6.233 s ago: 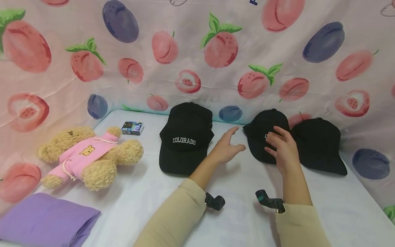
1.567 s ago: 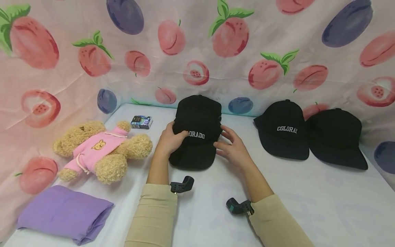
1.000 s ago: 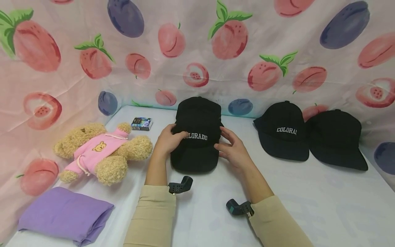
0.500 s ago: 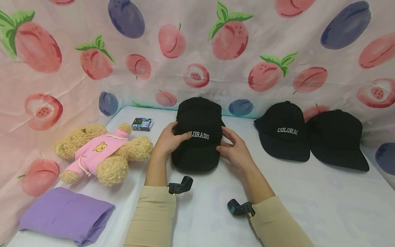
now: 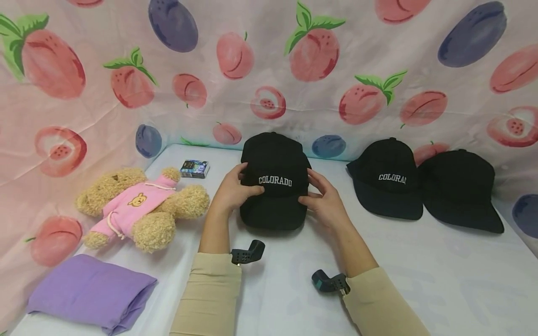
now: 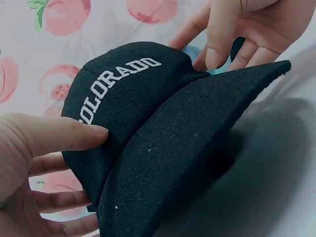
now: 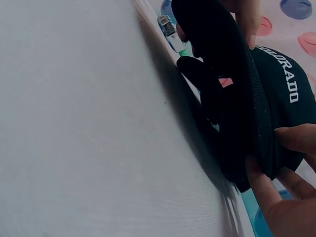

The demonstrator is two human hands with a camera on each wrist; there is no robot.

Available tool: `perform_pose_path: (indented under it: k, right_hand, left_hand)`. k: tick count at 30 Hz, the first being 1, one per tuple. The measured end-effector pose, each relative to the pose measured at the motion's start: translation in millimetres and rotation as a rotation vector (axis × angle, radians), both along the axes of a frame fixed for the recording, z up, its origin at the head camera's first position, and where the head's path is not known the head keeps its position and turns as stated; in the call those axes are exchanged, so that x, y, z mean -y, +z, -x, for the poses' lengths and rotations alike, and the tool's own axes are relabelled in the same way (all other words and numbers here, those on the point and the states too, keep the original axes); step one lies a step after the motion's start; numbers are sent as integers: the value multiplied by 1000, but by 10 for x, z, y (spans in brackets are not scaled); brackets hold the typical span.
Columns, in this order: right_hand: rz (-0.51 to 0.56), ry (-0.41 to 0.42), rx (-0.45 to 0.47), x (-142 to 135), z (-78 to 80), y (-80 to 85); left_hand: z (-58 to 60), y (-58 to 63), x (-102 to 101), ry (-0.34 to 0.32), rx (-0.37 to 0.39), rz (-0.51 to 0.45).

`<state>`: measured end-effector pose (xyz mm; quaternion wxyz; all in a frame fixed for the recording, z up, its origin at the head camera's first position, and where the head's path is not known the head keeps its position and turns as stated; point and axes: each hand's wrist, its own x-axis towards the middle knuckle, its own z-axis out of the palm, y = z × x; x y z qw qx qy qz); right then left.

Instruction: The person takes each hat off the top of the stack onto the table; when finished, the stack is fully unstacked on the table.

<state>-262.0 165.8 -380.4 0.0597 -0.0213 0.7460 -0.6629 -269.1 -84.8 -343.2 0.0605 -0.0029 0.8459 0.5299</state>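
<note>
A black baseball cap [image 5: 274,211] with white COLORADO lettering is between my hands in the head view. My left hand [image 5: 230,190] grips its left side, thumb on the front panel just under the lettering and fingers behind. On the other side my right hand [image 5: 327,201] holds it where crown meets brim. Another black cap [image 5: 271,148] shows behind and above it, overlapped by the held one. In the right wrist view a second dark brim [image 7: 192,71] lies beneath the held cap's brim, close to the sheet.
Two more black caps, one lettered [image 5: 388,200] and one plain-looking [image 5: 460,196], stand side by side at the right. To the left lie a teddy bear [image 5: 136,205] in pink, a small patterned box [image 5: 194,169] and a folded purple cloth [image 5: 90,294]. A fruit-print curtain [image 5: 307,102] hangs behind.
Both hands came from the right-hand caps to this cap. Over the last second the held cap has slid slightly right, its lettering coming clear of my left thumb.
</note>
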Motion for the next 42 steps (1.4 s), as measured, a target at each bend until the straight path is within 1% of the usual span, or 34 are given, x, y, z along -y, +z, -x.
perform_pose_path:
  k: [7, 15, 27, 30, 37, 42]
  right_hand:
    - [-6, -15, 5, -15, -5, 45]
    - [20, -21, -1, -33, -18, 89]
    - [25, -50, -22, -76, -5, 125]
    - [18, -51, -31, -84, -11, 142]
    - [-7, -64, -51, -107, -32, 183]
    - [3, -70, -66, -124, -32, 203]
  left_hand:
    - [-14, 27, -24, 6, -1, 7]
    - [-35, 81, -51, 15, -17, -5]
    - [-62, 158, -111, 3, -25, 15]
    - [-76, 167, -130, 0, -32, 20]
    - [-64, 154, -160, -4, -49, 39]
    - [-69, 170, -190, 0, -60, 44]
